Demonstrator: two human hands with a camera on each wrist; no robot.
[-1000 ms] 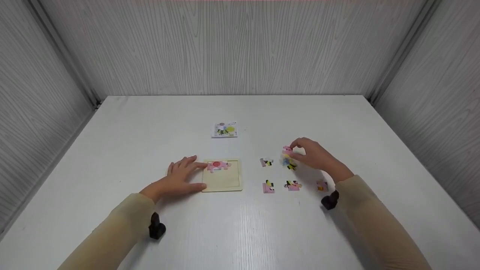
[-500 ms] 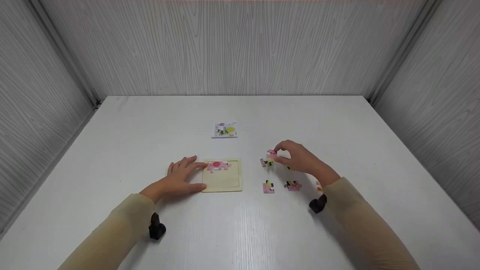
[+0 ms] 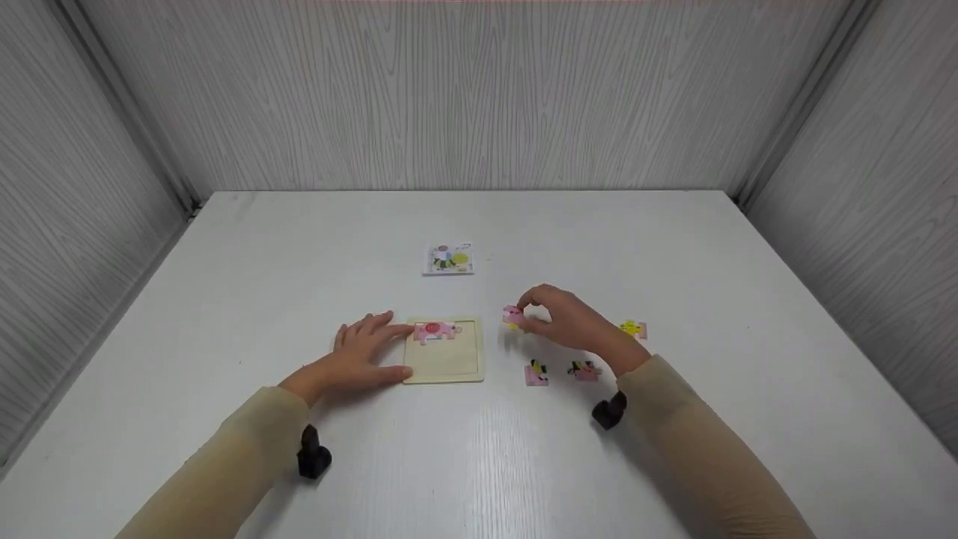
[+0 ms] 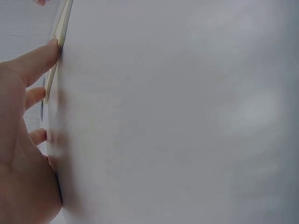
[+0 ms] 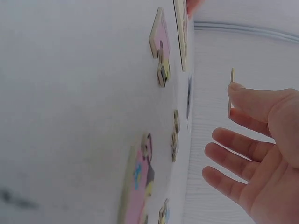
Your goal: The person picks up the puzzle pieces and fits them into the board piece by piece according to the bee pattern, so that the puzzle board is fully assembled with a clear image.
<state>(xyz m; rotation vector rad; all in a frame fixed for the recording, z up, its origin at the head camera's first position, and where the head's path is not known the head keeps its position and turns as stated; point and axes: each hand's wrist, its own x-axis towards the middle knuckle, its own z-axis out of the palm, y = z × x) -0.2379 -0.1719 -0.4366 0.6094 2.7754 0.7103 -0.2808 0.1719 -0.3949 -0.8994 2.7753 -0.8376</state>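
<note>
And the pink puzzle piece (image 3: 513, 314) is up off the table, just right of the wooden tray (image 3: 449, 368), pinched by the right hand's (image 3: 563, 318) thumb and forefinger, lying edge-on in the wrist view, roughly parallel to the tabletop, long axis unclear! The tray's raised rim stands between it and the joined pink section (image 3: 432, 332) inside, while the left hand (image 3: 355, 358), fingers spread wide, touches the left edge; two loose pieces (image 3: 537, 373) sit nearer the person, a picture card (image 3: 449, 259) beyond.
</note>
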